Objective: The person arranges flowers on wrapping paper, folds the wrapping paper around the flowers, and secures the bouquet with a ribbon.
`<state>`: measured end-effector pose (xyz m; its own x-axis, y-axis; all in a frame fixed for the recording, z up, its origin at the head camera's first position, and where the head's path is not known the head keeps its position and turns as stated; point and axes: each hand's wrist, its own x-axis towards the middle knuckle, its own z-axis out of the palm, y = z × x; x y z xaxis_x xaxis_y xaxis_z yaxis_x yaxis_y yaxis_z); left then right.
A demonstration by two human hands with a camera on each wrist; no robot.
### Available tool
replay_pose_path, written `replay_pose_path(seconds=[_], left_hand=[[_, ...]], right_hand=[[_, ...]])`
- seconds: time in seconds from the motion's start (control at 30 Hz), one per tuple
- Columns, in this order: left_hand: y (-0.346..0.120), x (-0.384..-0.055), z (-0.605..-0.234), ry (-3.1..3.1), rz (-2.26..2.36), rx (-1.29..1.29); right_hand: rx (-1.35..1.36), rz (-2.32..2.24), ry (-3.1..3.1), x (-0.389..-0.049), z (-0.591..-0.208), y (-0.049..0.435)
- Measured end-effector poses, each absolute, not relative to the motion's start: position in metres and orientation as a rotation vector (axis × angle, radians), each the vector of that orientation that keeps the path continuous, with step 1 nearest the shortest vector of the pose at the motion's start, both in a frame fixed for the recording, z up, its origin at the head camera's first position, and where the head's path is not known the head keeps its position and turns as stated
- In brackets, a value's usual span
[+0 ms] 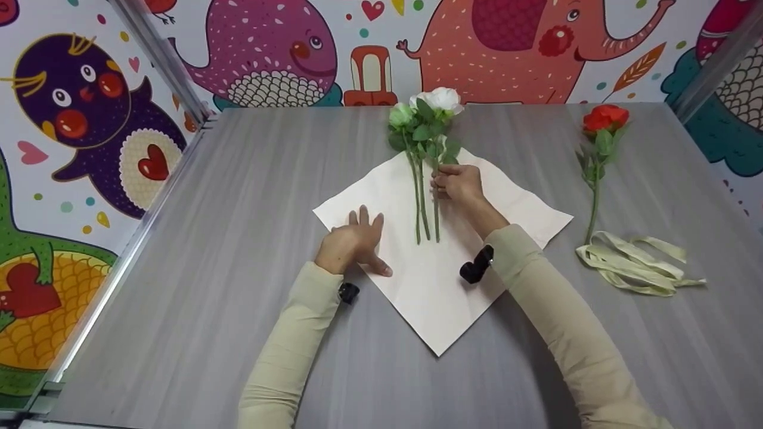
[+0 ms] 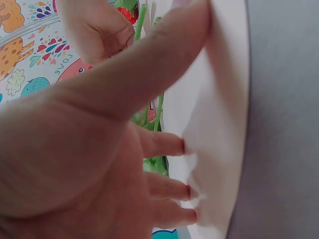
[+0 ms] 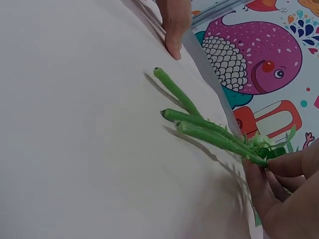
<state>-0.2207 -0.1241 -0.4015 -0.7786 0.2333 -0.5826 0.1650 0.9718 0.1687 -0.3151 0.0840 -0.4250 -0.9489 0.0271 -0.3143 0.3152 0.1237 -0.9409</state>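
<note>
"What are you holding?"

"My right hand [image 1: 462, 185] pinches the rightmost stem [image 1: 437, 205] of three, thumb against fingers, near the middle of the frame. Whether I have more than that one between my fingertips, I can't tell. My left hand [image 1: 351, 241] isn't gripping anything: its fingers are spread and rest on the left edge of the pale paper [image 1: 441, 298]."

"And the flowers?"

"The white flowers [image 1: 444, 100] and a pale green bloom [image 1: 400, 115] sit at upper centre, their heads past the paper's far edge. The stems run down over the sheet side by side, not bunched together. In my right wrist view the cut ends cast shadows, so I'd say they sit slightly off the paper."

"How far along are you, then?"

"Partway, I'd judge. The paper is spread out, one corner towards me, and those three stems are over it. The red flower [image 1: 605, 119] isn't on it yet; that lies apart, at upper right on the grey table [image 1: 179, 298]."

"Anything else untouched?"

"The ribbon [image 1: 644, 268], in loose loops at the right, just by the red flower's stem end. I can't tell if they touch. No ribbon is round the stems, and no side of the sheet is folded over them."
</note>
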Motion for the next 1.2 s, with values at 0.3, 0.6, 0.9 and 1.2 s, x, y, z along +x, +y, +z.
replay_pose_path(seconds=[0.3, 0.6, 0.9, 1.2], left_hand=[[-0.1217, -0.2215, -0.3994, 2.465, 0.160, 0.250], [-0.1227, -0.2201, -0.4001, 2.489, 0.143, 0.271], [-0.1244, -0.2172, -0.3993, 2.513, 0.152, 0.293], [-0.1244, -0.2198, -0.4009, 2.489, 0.139, 0.289]], right_hand=[[0.326, -1.844, 2.249, -0.3145, -0.4279, 0.0837], [0.351, -1.759, 2.333, -0.3159, -0.4289, 0.0846], [0.321, -1.748, 2.256, -0.3173, -0.4264, 0.0864], [0.273, -1.752, 2.209, -0.3163, -0.4258, 0.0880]])
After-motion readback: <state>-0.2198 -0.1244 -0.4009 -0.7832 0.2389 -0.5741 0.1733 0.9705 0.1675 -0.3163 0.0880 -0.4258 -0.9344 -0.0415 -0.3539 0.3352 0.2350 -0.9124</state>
